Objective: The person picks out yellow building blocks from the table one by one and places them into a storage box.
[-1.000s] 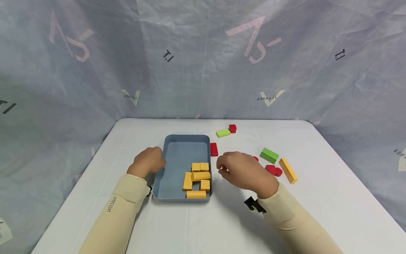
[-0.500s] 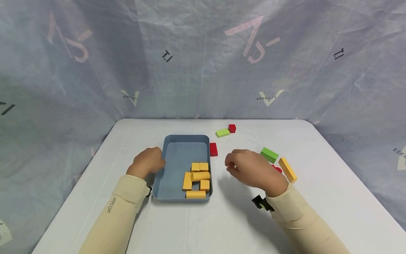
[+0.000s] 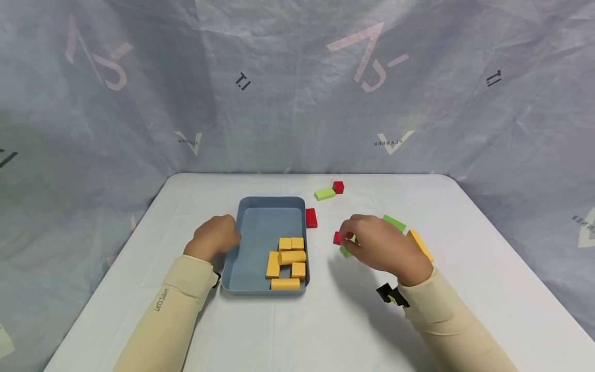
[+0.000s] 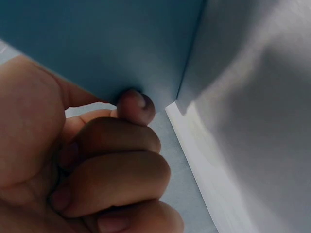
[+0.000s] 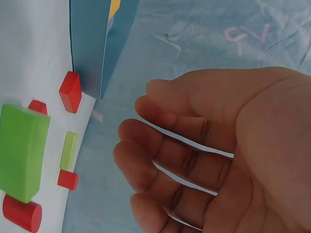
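Note:
My left hand point(image 3: 215, 238) grips the left side of a blue-grey tray point(image 3: 248, 248); in the left wrist view its fingers point(image 4: 121, 179) are curled and one fingertip meets the tray's outer wall. Several yellow blocks point(image 3: 272, 265), some of them cylinders, lie in the tray's near right part. My right hand point(image 3: 381, 245) hovers right of the tray, fingers point(image 5: 141, 165) loosely bent, with nothing in them in the right wrist view. Just by its fingertips in the head view are a green block point(image 3: 346, 251) and a small red block point(image 3: 337, 238).
A red block point(image 3: 311, 218) lies against the tray's right side. Farther back, a light green block point(image 3: 324, 194) and a red cube point(image 3: 338, 187) lie side by side. Beyond my right hand are another green block point(image 3: 394, 223) and a long yellow block point(image 3: 420, 245). A red cylinder point(image 5: 23, 213) shows in the right wrist view.
My right hand has moved rightward, away from the tray, uncovering the green and small red blocks by its fingertips and hiding the red pieces farther right. My left hand has stayed at the tray.

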Motion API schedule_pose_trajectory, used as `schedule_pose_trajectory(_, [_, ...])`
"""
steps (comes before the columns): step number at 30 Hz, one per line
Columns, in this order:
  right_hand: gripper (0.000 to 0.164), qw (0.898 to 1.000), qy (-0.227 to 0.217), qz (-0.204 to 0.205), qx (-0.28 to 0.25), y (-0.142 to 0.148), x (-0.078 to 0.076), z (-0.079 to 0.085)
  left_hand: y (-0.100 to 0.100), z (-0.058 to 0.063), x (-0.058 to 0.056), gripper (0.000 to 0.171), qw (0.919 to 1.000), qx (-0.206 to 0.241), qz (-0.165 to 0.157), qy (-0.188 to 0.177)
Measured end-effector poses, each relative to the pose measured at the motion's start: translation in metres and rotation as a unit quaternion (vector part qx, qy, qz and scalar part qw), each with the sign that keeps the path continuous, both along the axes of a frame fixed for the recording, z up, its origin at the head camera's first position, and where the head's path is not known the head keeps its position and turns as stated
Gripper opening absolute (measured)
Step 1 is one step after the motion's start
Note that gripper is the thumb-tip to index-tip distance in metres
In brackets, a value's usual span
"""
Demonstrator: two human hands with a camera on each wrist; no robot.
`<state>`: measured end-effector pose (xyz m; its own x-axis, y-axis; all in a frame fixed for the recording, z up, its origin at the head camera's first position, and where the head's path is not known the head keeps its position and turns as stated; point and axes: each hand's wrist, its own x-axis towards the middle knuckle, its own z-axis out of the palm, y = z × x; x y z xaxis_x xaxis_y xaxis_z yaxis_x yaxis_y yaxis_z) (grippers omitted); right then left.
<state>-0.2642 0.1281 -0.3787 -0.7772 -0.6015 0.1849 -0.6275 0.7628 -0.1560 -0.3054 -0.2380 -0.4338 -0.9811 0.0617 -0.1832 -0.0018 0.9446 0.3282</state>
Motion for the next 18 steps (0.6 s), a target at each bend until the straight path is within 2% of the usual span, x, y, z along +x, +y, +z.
schedule_pose_trajectory(10, [0.010, 1.000, 0.015, -0.003, -0.015, 0.016, -0.001, 0.000, 0.000, -0.001, -0.001, 0.011, 1.0000, -0.002, 0.000, 0.003])
schedule_pose_trajectory(18, [0.010, 0.999, 0.000, -0.033, -0.027, 0.026, -0.003, -0.001, -0.001, -0.002, -0.001, 0.013, 1.0000, -0.004, 0.000, 0.001])
